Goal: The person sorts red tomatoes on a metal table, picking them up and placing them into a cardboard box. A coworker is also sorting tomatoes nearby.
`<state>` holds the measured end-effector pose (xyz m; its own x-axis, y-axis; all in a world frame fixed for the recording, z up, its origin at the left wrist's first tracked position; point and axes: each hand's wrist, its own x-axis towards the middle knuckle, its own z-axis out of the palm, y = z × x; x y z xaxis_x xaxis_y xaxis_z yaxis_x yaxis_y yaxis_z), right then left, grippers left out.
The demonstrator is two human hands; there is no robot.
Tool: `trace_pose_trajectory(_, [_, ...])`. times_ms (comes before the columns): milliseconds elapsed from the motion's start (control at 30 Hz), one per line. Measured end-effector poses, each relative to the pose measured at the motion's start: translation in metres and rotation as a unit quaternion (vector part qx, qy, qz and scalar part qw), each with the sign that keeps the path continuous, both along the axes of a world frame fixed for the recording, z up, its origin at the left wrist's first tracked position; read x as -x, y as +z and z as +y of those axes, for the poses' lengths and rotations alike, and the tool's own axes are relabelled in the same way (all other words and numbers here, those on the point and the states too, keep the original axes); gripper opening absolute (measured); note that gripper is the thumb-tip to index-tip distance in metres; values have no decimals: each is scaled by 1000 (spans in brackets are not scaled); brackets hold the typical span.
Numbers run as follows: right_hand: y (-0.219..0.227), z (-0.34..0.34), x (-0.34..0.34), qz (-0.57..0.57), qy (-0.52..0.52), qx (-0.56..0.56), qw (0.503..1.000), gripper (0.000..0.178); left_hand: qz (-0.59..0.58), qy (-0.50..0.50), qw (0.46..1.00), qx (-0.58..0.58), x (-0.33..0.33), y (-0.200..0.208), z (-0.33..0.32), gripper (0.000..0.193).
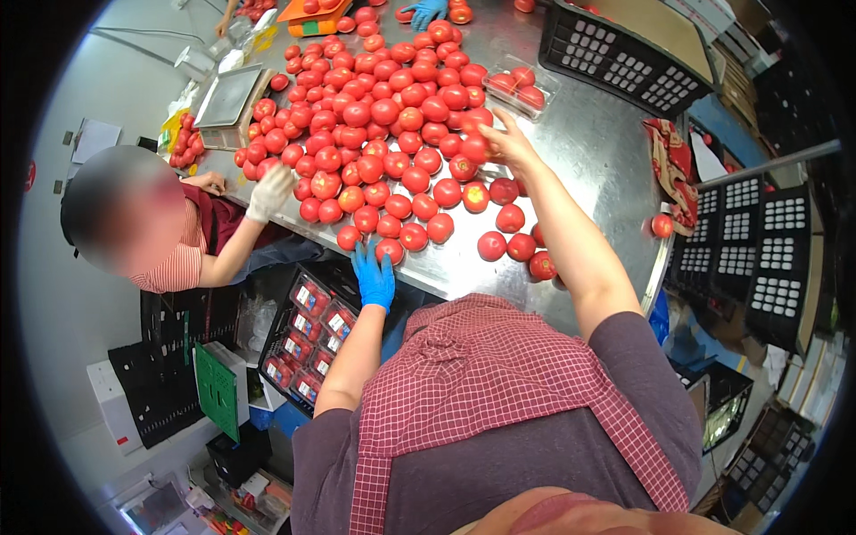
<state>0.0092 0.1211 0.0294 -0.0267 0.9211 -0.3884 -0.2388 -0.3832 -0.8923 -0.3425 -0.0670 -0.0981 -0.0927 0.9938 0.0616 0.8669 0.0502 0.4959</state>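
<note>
A large heap of red tomatoes [357, 113] spreads over the metal table [588, 152]. My right hand [512, 143], bare, reaches to the right side of the heap with its fingers curled round a tomato [475, 148]. My left hand [374, 276], in a blue glove, is at the table's near edge. Its fingers are stretched out against a tomato [389, 251] there, holding nothing. Beyond my right hand is a clear plastic punnet [522, 87] with a few tomatoes in it. Several loose tomatoes [492, 246] lie left of my right forearm.
At the left, a person's white-gloved hand [270, 193] is over the heap near a scale [230, 96]. Another blue-gloved hand [426, 11] shows at the far edge. A black crate [624, 62] stands back right; a crate of packed punnets [288, 334] sits below the table.
</note>
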Motion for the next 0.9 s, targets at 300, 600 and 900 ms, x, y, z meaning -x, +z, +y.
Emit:
trace_pose_trajectory(300, [-24, 10, -59, -172, -90, -21, 981, 72, -4, -9, 1000, 1, 2, 1, -4, 51])
trace_pose_trajectory(600, [-98, -158, -88, -599, 54, -39, 798, 46, 16, -10, 1000, -6, -2, 0, -5, 53])
trace_pose_trajectory(900, [-76, -180, -51, -529, 30, -44, 847, 55, 16, -24, 999, 19, 7, -3, 3, 55])
